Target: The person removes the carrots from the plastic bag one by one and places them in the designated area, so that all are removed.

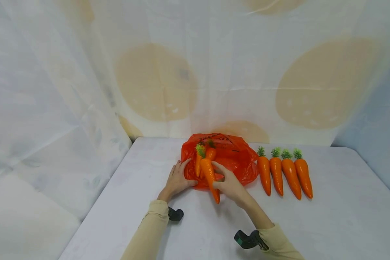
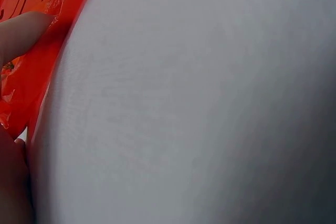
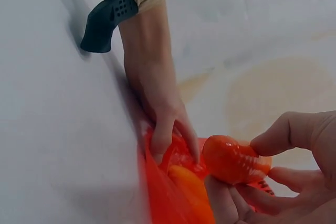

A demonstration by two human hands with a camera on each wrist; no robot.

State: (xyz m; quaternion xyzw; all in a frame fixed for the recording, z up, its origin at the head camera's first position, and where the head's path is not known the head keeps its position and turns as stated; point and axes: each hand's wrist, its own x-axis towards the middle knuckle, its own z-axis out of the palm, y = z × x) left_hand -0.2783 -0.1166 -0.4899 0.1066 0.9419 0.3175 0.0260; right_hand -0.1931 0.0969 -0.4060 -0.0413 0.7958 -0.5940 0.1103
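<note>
A red plastic bag (image 1: 235, 162) with black print lies with its mouth toward me. My right hand (image 1: 230, 185) pinches an orange carrot (image 1: 209, 174) with a green leafy top between thumb and fingers. It is over the bag's front edge, tip toward me. In the right wrist view the same carrot (image 3: 226, 158) shows between thumb and fingertips. My left hand (image 1: 178, 179) rests at the bag's left side, thumb and fingers spread against the plastic. Behind the held carrot, more carrots (image 1: 210, 153) lie in the bag, partly hidden.
To the right of the bag several carrots (image 1: 290, 177) lie side by side, green tops away from me. The white table (image 1: 338, 216) backs onto a pale curtain (image 1: 234, 79) with large tan spots. A dark wrist camera (image 1: 247, 239) sits on each wrist.
</note>
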